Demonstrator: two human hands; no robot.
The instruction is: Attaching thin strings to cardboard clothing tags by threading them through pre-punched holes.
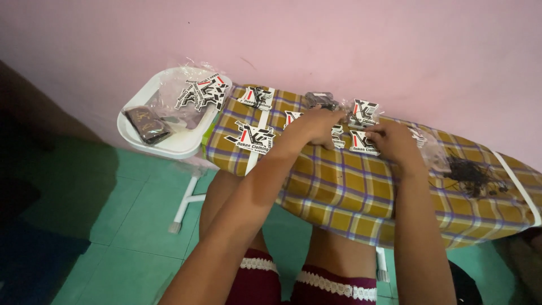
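Card tags [364, 142] lie on the ironing board [339, 192], a tray [169, 144] at its left end, what seems a heap of strings [471, 176] toward its right.

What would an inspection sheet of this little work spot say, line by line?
Surface: ironing board in a yellow plaid cover, set along a pink wall.
Job's things: black, white and red printed tags lying flat on the board, more beneath the hands.
Clutter: white tray at the board's end with a clear bag of tags and a dark pouch; tangle of black strings on clear plastic.
Hands: left hand and right hand both rest on tags; fingers pinch one tag's edge.
Cables: nothing seen.
Surroundings: green tiled floor.
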